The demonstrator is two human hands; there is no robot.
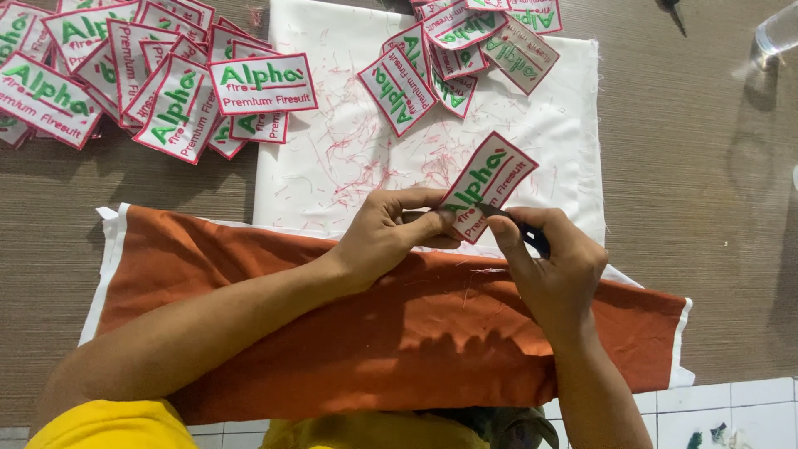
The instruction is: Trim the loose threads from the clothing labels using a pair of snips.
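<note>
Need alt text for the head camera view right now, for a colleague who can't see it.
The left hand holds a white embroidered patch with a red border while the right hand works at its edge with a small dark tool. Below lies orange cloth, and patch piles sit on the brown table.

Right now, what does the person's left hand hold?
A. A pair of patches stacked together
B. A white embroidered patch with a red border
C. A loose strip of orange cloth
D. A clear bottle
B: the left hand pinches a single white, red-bordered patch by its lower edge, above the orange cloth, while the right hand brings a small dark tool to it.
</note>
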